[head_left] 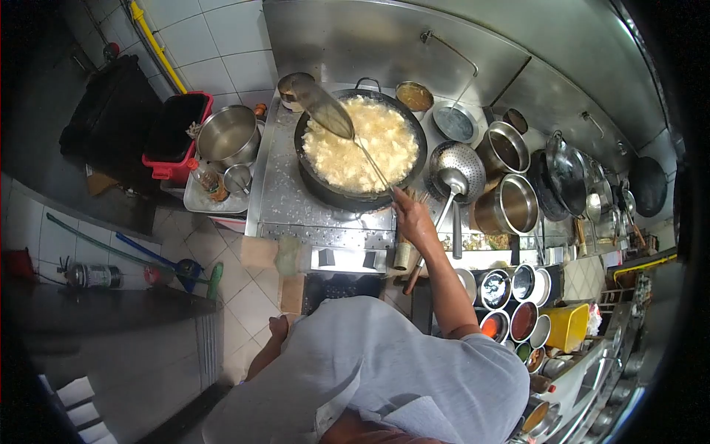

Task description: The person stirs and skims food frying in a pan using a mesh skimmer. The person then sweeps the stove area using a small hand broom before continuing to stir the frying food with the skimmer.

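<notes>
My right hand (416, 220) is closed around the thin handle of a mesh skimmer (323, 109). The skimmer's dark, see-through head is over the left side of a large black wok (302, 152). Pale, battered-looking pieces (370, 148) crowd the wok in bubbling liquid. Just beside my right hand stands a bundled bamboo brush (403, 254), and a perforated ladle (457, 172) lies to its right. Down by my side, my left hand (279, 327) is closed in a loose fist, with nothing visible in it.
On the left are a steel pot (228, 135), a bottle (208, 180) and a red bin (175, 157). Steel pots (507, 203) stand right of the wok. Several sauce containers (495, 288) and a yellow tub (568, 328) are at lower right.
</notes>
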Motion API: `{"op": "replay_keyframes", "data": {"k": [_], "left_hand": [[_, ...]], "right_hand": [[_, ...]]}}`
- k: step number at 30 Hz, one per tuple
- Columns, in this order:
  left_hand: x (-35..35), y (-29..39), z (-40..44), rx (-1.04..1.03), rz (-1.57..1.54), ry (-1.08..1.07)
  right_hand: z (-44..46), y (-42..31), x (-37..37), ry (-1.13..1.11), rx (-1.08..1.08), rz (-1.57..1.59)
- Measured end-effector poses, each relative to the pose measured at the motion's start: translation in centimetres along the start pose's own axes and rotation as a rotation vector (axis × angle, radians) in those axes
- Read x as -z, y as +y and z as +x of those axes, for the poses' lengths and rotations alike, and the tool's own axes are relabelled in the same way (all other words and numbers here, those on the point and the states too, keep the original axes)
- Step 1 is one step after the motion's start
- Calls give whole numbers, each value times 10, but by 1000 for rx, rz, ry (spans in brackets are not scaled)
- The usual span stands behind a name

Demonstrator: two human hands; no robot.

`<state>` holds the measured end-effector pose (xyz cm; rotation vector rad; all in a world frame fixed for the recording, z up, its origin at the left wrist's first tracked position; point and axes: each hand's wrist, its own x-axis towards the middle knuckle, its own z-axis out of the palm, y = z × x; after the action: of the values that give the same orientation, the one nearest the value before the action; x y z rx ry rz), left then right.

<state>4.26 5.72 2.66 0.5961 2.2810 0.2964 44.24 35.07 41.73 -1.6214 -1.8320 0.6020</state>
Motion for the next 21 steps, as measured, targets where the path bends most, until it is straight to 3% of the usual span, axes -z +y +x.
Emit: {"op": "replay_keyframes", "data": {"k": [2, 4, 10, 11, 13, 16, 19, 21], "left_hand": [[-4, -11, 15, -40, -7, 4], [-5, -18, 26, -274, 183, -99], [25, 41, -7, -54, 56, -13], [19, 29, 6, -52, 54, -11], [2, -6, 42, -283, 177, -76], [2, -10, 47, -243, 229, -82], [32, 37, -17, -60, 36, 0], [9, -9, 22, -203, 229, -97]], "right_hand": [[-1, 0, -2, -35, -1, -48], [-1, -2, -2, -105, -140, -134], [4, 8, 9, -95, -63, -341], [5, 5, 13, -96, -59, -340], [6, -6, 26, -78, -110, -268], [-1, -5, 40, -56, -162, -138], [-13, 13, 40, 44, -129, -30], [-24, 21, 42, 92, -109, -17]]}}
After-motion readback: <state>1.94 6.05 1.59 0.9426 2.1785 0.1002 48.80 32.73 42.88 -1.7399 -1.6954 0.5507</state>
